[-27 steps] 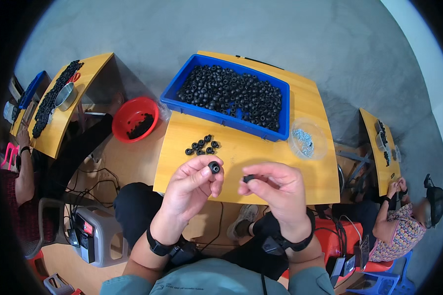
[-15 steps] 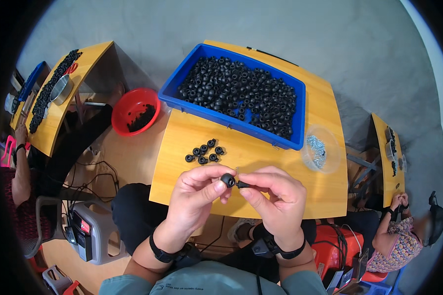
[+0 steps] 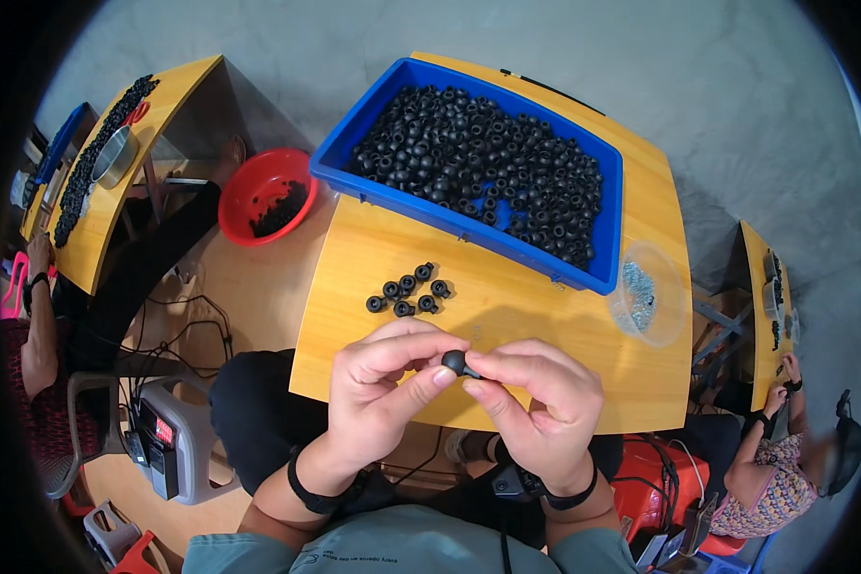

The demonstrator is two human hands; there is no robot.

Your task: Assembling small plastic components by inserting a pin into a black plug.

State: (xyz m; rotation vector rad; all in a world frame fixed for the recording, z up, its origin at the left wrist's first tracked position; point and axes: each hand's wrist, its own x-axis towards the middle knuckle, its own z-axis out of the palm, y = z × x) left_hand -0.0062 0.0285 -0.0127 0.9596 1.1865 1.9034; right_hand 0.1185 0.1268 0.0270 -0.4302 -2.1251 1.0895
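Observation:
In front of my chest, my left hand (image 3: 381,381) pinches a round black ball-shaped part (image 3: 454,362) between thumb and fingertips. My right hand (image 3: 543,394) is closed against the right side of that ball, thumb and forefinger together on a small black plug-like piece that is now mostly hidden by the fingers. Beyond my hands, several similar black parts (image 3: 408,284) lie in a loose group on the yellow table (image 3: 340,354). Farther back on it stands a blue bin (image 3: 450,212) holding a large heap of round black hollow parts (image 3: 478,153).
A clear round tub (image 3: 674,320) with small silvery pieces stands on the table's right. A red basin (image 3: 244,225) with black bits is left of the table. People work at side tables, one person's arm (image 3: 40,325) at left, another's floral sleeve (image 3: 761,488) at right.
My two hands have brought the ball and the small black piece together; the ball has turned so its hole no longer shows. The view has shifted slightly.

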